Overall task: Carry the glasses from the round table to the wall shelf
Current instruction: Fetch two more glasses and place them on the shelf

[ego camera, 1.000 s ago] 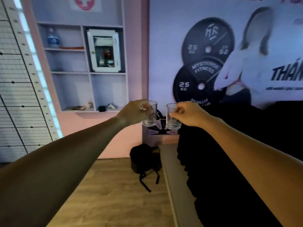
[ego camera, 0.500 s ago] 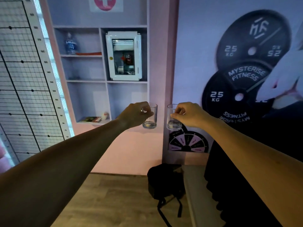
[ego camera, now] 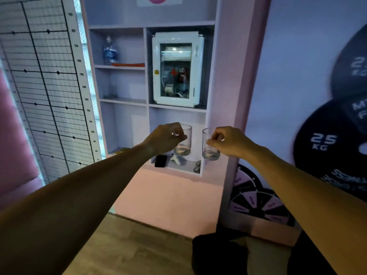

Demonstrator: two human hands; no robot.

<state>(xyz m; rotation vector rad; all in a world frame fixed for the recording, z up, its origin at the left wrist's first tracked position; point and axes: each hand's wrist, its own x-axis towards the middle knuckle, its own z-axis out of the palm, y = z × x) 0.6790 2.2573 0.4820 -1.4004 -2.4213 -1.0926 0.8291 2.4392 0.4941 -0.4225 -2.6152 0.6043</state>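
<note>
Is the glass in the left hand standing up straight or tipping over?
Upright. The left hand pinches the glass near its rim; the rim is on top, the thick base hangs below, and its sides look vertical.

Dim violet-pink room light glowing, daylight coming through the left window (ego camera: 87, 46), right-hand poster (ego camera: 337, 126) blurring, wide-angle edges bending

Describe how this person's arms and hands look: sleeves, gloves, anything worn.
Both forearms are bare as far as the frame shows: no sleeves, gloves, watch or bracelet. The left hand shows a small pale glint at one finger, perhaps a ring, too blurred to confirm. The right hand shows nothing worn.
</note>
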